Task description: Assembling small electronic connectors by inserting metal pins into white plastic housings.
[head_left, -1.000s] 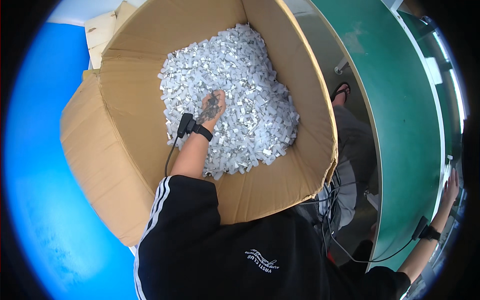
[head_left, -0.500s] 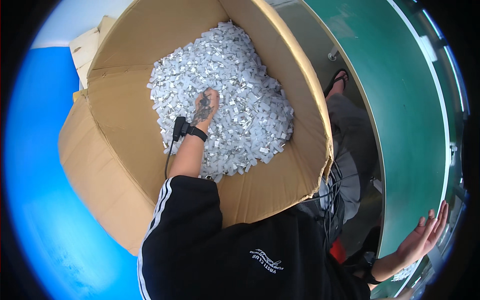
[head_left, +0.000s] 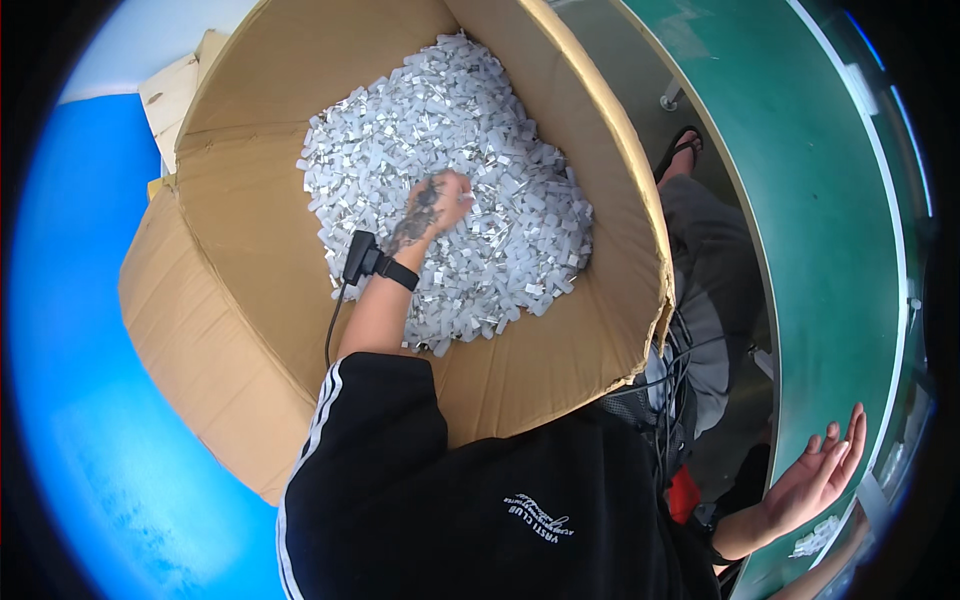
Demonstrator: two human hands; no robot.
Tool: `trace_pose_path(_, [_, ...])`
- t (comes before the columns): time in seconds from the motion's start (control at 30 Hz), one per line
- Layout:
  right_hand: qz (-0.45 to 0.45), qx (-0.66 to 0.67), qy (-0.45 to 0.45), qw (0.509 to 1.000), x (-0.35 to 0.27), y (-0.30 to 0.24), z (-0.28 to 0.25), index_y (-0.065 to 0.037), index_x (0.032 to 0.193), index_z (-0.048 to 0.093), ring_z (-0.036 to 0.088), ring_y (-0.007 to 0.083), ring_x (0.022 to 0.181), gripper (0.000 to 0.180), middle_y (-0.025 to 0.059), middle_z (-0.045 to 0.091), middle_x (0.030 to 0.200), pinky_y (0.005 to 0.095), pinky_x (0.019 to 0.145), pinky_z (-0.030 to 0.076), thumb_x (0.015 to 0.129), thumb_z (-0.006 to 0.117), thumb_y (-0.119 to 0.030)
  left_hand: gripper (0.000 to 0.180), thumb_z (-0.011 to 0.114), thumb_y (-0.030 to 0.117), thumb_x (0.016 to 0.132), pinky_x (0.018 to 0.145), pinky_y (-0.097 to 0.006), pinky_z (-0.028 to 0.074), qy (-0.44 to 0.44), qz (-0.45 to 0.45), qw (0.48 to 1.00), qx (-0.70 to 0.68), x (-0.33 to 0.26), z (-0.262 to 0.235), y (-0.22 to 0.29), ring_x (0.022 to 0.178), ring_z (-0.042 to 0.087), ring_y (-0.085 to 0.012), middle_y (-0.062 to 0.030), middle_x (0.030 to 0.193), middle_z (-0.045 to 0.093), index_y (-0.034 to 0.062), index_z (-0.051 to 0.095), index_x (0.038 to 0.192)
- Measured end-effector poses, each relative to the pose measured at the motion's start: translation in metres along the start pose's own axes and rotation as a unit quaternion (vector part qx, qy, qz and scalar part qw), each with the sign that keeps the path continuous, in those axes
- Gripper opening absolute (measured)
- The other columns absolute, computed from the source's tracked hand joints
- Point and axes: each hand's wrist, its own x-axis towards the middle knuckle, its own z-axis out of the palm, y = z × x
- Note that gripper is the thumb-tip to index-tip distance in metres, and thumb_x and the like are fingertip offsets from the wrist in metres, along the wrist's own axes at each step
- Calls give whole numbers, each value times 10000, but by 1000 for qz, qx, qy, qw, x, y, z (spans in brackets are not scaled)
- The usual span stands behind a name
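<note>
A large cardboard box [head_left: 240,215] holds a heap of small whitish plastic pieces with shiny metal parts [head_left: 510,250]. Over the middle of the heap is my left hand [head_left: 438,205], its fingers curled down among the pieces. It looks slightly blurred, and what lies inside the fingers cannot be made out. A black strap with a small black device [head_left: 365,258] is round my left wrist. Far off to the right, my right hand [head_left: 815,480] lies over the green table [head_left: 830,260], fingers stretched out and apart, nothing in it. Beside it on the table sits a small pile of whitish pieces [head_left: 815,537].
A blue surface [head_left: 90,350] stretches along the left, with pale wooden boards [head_left: 168,105] behind the box. Between box and table show a sandalled foot [head_left: 683,150], a grey-clothed leg [head_left: 705,240] and dark cables [head_left: 670,390]. A forearm [head_left: 835,568] shows at the lower right.
My left hand has shifted a little right across the heap, fingers still curled. My right hand has moved slightly left, uncovering more of the small pile on the table.
</note>
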Motion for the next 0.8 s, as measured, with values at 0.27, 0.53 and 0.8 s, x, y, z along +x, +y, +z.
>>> trace_pose_path(0.27, [0,22,-9,1000,-7,-3,15,59,1329,410,489,137,937,368,178,400,1423,214,731,437,997,415,-99,347,719,275,732,869,-418,491,17,9,999,33,-4,46,-20,1035,598,-324,-116,1168,595,80,614,999])
trace_pose_path(0.53, [-33,27,-296,954,-21,-15,73,62,1214,533,529,138,781,410,148,545,1129,208,661,459,830,612,-56,303,713,8,746,739,-287,514,-20,122,852,-509,-41,-78,76,851,616,-141,-69,894,644,-34,605,1025])
trace_pose_path(0.8, [-65,95,-382,917,-25,-31,151,-12,1039,669,594,94,714,303,72,624,921,198,564,506,748,752,8,356,717,-62,689,774,-297,508,25,421,755,-503,-129,-143,199,889,639,-195,-146,981,650,-57,649,1038])
